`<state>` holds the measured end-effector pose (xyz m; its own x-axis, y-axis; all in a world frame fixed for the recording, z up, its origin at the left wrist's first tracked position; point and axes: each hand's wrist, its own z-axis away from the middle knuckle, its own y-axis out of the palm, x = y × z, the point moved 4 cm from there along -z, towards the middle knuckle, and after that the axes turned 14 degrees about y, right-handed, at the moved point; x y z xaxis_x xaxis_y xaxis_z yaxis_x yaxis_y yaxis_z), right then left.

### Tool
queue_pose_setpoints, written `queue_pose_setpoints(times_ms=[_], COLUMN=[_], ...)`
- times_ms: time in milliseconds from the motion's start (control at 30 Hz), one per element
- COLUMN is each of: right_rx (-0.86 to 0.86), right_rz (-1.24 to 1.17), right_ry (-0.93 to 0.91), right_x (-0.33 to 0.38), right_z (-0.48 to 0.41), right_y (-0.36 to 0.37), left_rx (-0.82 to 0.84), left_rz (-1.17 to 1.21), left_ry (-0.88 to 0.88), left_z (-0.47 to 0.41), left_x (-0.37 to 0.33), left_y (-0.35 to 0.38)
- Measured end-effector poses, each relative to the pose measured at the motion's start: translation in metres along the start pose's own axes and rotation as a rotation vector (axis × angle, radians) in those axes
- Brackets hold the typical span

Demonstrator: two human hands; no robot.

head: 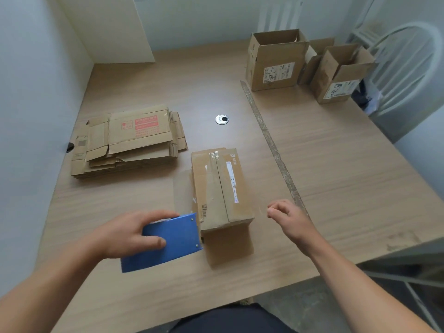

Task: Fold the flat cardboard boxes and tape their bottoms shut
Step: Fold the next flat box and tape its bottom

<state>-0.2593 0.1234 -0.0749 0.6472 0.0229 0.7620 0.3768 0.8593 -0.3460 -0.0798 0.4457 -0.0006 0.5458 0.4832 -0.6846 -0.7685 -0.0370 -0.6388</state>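
Left hand (129, 233) grips the dispenser (168, 243); right hand (286, 215) hangs loosely curled, empty. Nobody's steadying the box (221, 186), so taping could go crooked.

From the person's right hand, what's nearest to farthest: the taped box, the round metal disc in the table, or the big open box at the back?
From the right hand:
1. the taped box, just to its left.
2. the metal disc, farther ahead, in the middle.
3. the big open box, standing upright at the far right.
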Motion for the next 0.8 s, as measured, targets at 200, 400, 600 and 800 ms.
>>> queue_pose_setpoints(times_ms=[200,400,600,800], right_rx=[-0.037,-0.062,-0.039,0.13], right_rz=[0.159,0.225,0.256,0.182], right_ry=[0.008,0.029,0.079,0.22], right_x=[-0.017,-0.02,-0.018,-0.018], right_z=[-0.016,-0.02,-0.023,-0.025], right_y=[0.018,0.023,0.026,0.039], left_rx=[0.067,0.087,0.12,0.152], left_rz=[0.046,0.048,0.038,-0.01], left_ry=[-0.134,-0.168,-0.195,-0.225], left_z=[-0.019,-0.026,-0.032,-0.041], left_x=[0.006,0.012,0.011,0.015], left_y=[0.003,0.005,0.006,0.01])
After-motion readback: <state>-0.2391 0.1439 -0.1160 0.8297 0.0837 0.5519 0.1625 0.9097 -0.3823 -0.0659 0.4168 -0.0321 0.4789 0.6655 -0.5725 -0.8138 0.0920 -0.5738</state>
